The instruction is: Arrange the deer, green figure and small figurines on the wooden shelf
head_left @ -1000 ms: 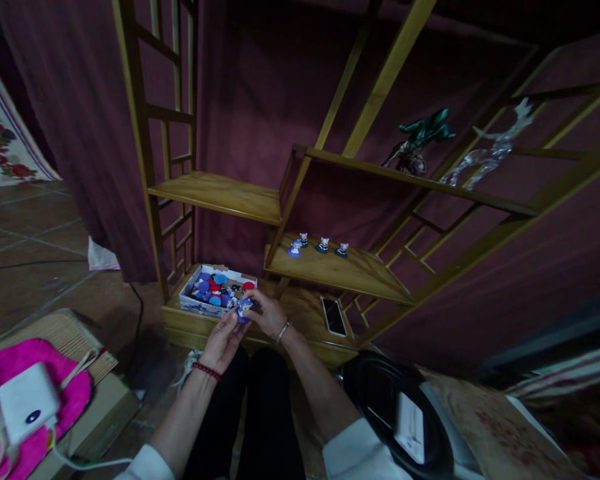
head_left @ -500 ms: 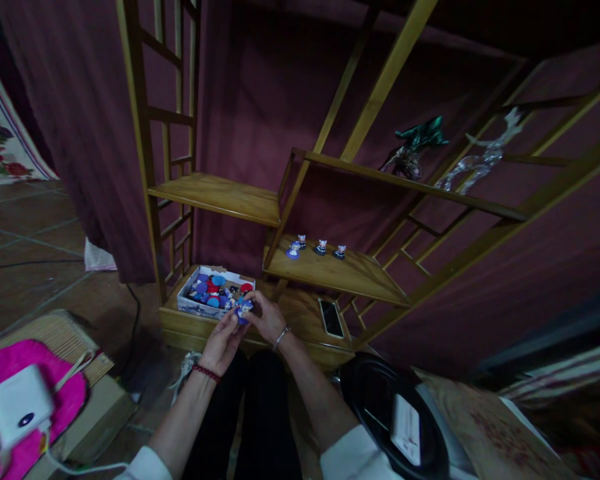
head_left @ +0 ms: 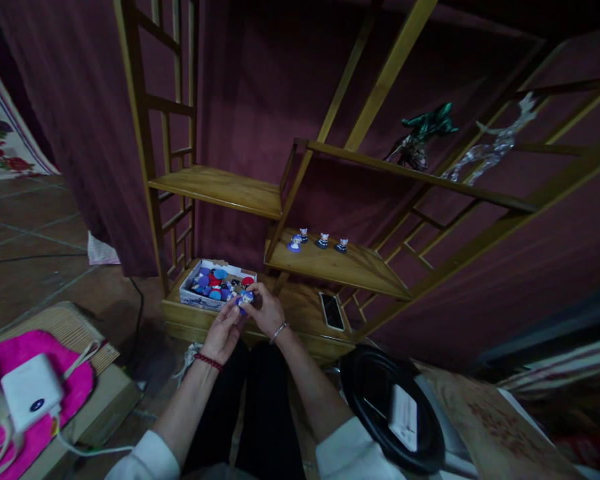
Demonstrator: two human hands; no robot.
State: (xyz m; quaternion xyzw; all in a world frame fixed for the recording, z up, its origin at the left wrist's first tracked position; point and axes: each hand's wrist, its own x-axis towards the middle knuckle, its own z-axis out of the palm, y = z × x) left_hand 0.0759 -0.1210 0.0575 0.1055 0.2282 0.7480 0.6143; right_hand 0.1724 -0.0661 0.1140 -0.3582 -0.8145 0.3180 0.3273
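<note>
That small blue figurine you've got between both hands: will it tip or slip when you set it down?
The small figurine, pinched between the left hand and right hand, looks rigid and probably light. Three similar ones stand upright on the wooden shelf, so its base likely holds steady, though a nudge might topple it. A glossy finish could make the grip slippery; too dim to tell.

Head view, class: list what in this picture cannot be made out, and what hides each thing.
- Small blue piece: shape unclear, wrapped by left hand and right hand, dim and tiny.
- Box contents: round pieces, too small to identify.
- Shelf figurines: too small for detail.
- Black disc: its label unreadable.
</note>
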